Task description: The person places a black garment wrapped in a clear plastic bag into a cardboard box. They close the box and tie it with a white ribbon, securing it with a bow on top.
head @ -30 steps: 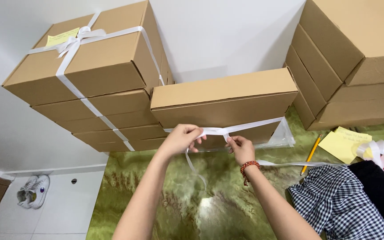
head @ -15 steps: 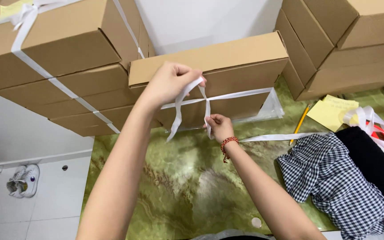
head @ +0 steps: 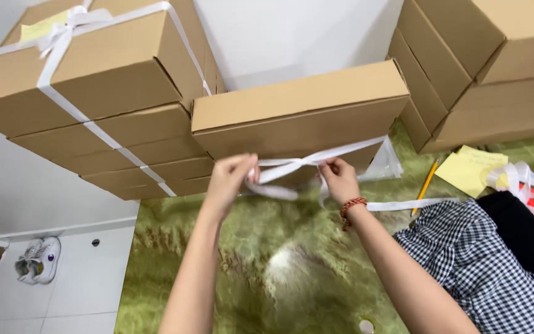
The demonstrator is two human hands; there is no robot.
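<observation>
A flat brown cardboard box point(head: 298, 114) lies on the green marbled table point(head: 261, 260) in front of me. A white plastic strap point(head: 307, 162) runs across its front face. My left hand point(head: 233, 179) pinches one end of the strap at the box's lower front edge. My right hand point(head: 340, 179), with a red bead bracelet on the wrist, grips the other part just to the right. The two hands are a short gap apart, with the strap crossing between them. A loose tail of strap point(head: 412, 204) trails off to the right.
A strapped stack of brown boxes point(head: 100, 99) stands at the left, another stack point(head: 483, 68) at the right. Yellow notes point(head: 468, 170), a pencil point(head: 426, 184), checked cloth point(head: 477, 266) and a black item lie at right. White shoe point(head: 37, 261) on the floor below left.
My left hand has come down from the box's top edge to its lower front edge. Both hands now hold the strap level in front of the box.
</observation>
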